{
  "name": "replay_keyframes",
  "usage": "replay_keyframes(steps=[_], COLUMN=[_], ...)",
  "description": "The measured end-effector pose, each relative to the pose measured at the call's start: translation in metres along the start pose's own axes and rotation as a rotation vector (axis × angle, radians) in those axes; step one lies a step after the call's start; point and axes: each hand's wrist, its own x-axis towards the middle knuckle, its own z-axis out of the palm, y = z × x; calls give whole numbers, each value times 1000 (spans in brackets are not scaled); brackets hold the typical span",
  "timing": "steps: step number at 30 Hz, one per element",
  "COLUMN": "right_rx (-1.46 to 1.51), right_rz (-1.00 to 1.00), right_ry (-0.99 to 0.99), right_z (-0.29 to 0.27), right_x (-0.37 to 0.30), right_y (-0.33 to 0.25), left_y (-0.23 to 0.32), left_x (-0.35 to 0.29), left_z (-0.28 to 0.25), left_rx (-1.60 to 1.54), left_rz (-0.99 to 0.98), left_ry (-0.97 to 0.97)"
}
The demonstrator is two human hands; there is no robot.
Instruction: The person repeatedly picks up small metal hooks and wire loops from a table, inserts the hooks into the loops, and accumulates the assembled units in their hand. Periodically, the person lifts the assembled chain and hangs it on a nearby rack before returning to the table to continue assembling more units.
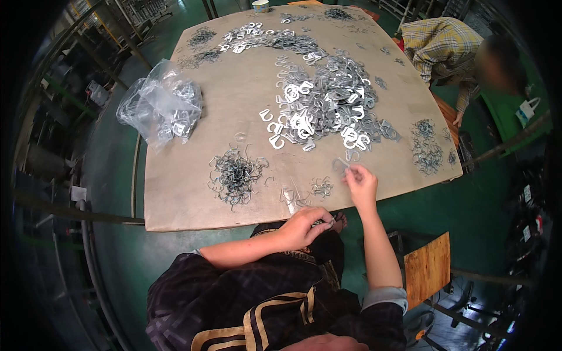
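My left hand (307, 227) is closed at the table's near edge, with small metal pieces partly showing between its fingers. Higher and to the right, my right hand (361, 183) pinches a flat metal hook (340, 165) just over the tabletop. Beyond it spreads a big heap of silvery flat metal hooks (328, 96). Left of my hands lies a tangled pile of thin bent wire clips (235, 175). A few loose wire clips (321, 187) rest between the hands and that pile, beside a strip of clear plastic (290, 200).
A clear plastic bag of metal parts (164, 105) sits at the table's left. More wire clips (427, 147) lie at the right edge. Another person in a checked shirt (442, 44) bends by the far right side. A wooden stool (428, 269) stands right of me.
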Motion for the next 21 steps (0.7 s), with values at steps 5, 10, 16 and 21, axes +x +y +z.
replay_keyframes(steps=[5,10,16,21], right_rx=[98,-17,-86,-186], right_rz=[35,-85,-136,-205], right_ry=[-101,-80,-49,-52], right_z=[-12,-13,-8,-7], right_x=[-71,-94,-105,-111], right_y=[-49,-69,-71,-70], left_y=[9,12,10,5], left_x=[2,1,-4,-6], left_z=[-2,1,3,5], left_rx=[12,65,140,202], left_rz=[-83,-53,17,-16], left_ry=[88,86,100,72])
